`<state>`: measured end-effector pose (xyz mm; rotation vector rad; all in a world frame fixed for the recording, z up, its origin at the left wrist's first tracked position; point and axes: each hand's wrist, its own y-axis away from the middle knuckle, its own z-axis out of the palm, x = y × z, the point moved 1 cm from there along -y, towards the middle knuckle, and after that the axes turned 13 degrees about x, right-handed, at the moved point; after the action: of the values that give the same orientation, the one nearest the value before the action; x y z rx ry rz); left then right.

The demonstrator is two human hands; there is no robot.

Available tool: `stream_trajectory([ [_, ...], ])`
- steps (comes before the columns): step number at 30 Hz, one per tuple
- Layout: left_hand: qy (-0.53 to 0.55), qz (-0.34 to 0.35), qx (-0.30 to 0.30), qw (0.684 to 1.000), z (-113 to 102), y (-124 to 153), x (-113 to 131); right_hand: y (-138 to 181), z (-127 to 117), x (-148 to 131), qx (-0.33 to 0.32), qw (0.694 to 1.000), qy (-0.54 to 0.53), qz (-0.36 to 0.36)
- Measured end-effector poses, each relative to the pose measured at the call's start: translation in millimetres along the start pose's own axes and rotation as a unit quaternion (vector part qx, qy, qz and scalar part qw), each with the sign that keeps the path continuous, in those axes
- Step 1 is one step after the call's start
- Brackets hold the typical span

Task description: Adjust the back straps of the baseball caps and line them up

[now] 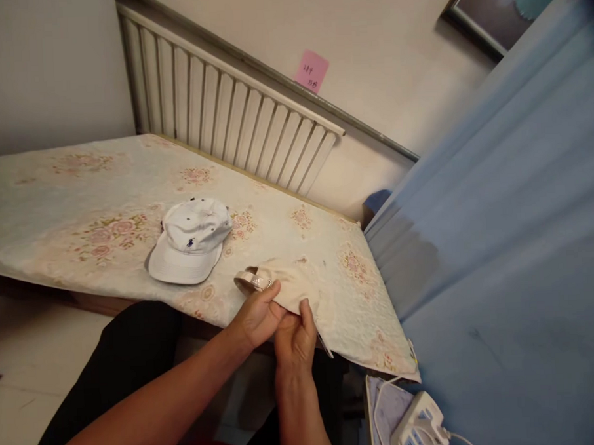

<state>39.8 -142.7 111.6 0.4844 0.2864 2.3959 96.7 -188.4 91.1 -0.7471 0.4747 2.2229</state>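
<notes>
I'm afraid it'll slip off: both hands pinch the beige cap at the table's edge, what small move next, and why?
Probably slide the beige cap a little further onto the table. The left hand and right hand both grip its near side right at the table's front edge, where it has little support; the white cap lies apart to the left, leaving room.

A pale quilted tablecloth (69, 186) is patterned with scattered pink rose sprays and green leaves on a cream and light-blue ground. A white cotton baseball cap (192, 243) is marked with a small dark navy emblem. A soft beige fabric cap (292, 282) is left plain, with a darker tan band inside. A cream ribbed radiator (233, 114) is lined with vertical grooves. A square pink paper note (311, 71) is marked with dark handwriting. A plain blue curtain (514, 239) is seen unpatterned.
</notes>
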Motion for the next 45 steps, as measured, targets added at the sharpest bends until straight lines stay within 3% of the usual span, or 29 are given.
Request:
stream_trajectory([
  [8, 0.001, 0.026, 0.005, 1.0, -5.1, -0.5, 10.6, -2.9, -2.9, 0.2, 0.026, 0.999, -0.018, 0.034],
  [17, -0.016, 0.074, -0.011, 0.997, -7.8, -4.7, 17.0, -10.7, -12.3, -12.0, 0.029, 1.0, 0.0, 0.009],
  [23, -0.031, 0.058, -0.045, 0.997, -2.2, 1.2, 7.5, -4.4, -4.8, -10.7, 0.003, 1.0, -0.008, 0.003],
  [27, -0.023, 0.034, -0.032, 0.999, -0.2, 6.0, 4.2, -3.5, -2.2, -5.2, -0.004, 1.0, -0.013, 0.022],
  [36, 0.042, 0.071, -0.047, 0.996, -2.5, 2.6, 22.4, -6.5, -9.3, -11.6, -0.006, 0.999, -0.008, 0.037],
  [45, 0.089, 0.008, -0.03, 0.996, -4.4, -2.7, 26.3, -8.8, -13.7, -18.7, 0.007, 0.998, -0.027, 0.049],
])
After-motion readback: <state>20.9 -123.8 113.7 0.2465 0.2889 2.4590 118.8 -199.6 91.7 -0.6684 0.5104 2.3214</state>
